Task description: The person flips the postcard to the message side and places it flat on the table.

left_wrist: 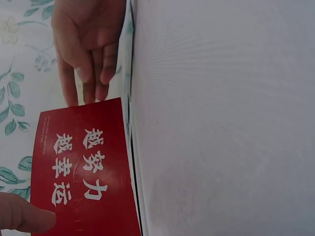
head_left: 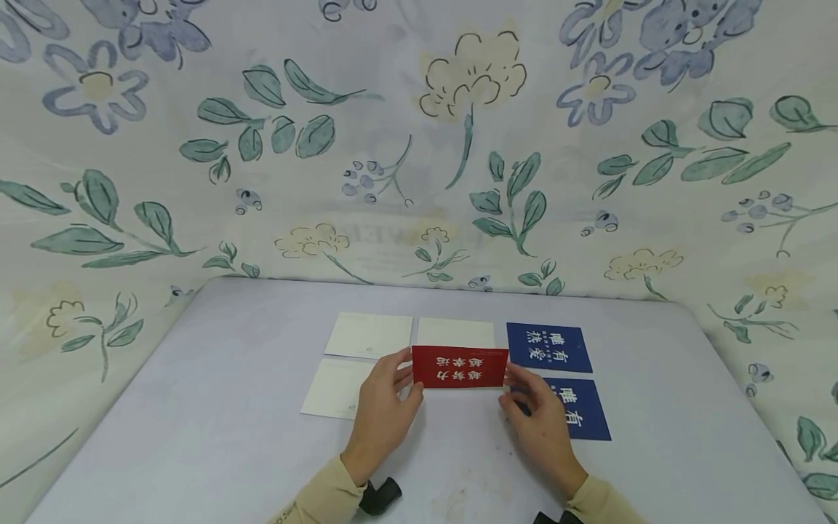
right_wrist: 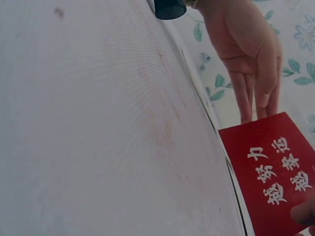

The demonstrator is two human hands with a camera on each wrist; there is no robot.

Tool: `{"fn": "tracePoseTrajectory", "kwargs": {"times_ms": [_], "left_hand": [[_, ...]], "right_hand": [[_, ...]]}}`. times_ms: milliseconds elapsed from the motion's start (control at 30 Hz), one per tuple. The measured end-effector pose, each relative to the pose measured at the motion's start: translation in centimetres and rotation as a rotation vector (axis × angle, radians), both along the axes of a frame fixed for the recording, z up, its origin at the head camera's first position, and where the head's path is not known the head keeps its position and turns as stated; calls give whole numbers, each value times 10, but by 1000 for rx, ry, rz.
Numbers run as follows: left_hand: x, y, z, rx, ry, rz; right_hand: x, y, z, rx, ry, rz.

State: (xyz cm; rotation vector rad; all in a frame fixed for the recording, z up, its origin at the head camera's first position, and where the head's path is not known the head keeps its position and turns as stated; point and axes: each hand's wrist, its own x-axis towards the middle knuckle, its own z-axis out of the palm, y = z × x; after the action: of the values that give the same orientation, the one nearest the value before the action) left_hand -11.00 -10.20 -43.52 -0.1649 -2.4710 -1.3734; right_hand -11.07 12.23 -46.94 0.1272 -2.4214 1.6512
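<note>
A red card (head_left: pixel 460 367) with white Chinese characters is held up between both hands, its printed face toward the head camera and the lettering upside down there. My left hand (head_left: pixel 386 415) grips its left end, fingers behind and thumb (left_wrist: pixel 37 218) at the front. At the opposite end my right hand (head_left: pixel 540 429) holds the card's edge, its thumb (right_wrist: pixel 302 212) in front. Behind the red card lie white cards (head_left: pixel 369 335), one partly hidden by it. Two blue cards (head_left: pixel 548 347) with white characters lie at the right; the right hand covers part of the lower one (head_left: pixel 592 418).
The cards lie on a white table (head_left: pixel 196 407). A floral cloth (head_left: pixel 393 145) hangs around its back and sides. Black wrist gear (head_left: pixel 381 497) shows at the left sleeve, and more is at the right sleeve. Faint reddish smudges (head_left: pixel 468 495) mark the table's near part.
</note>
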Motion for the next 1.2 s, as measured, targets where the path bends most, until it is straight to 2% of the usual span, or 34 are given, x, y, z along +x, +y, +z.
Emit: {"fn": "tracePoseTrajectory", "kwargs": {"times_ms": [600, 833, 1200], "left_hand": [[-1, 0, -1, -22, 45, -27], [0, -2, -2, 8, 49, -62], [0, -1, -2, 6, 45, -50]], "right_hand": [[1, 1, 0, -46, 28, 23], [-1, 1, -2, -53, 17, 22], [-2, 2, -1, -102, 10, 12]]}}
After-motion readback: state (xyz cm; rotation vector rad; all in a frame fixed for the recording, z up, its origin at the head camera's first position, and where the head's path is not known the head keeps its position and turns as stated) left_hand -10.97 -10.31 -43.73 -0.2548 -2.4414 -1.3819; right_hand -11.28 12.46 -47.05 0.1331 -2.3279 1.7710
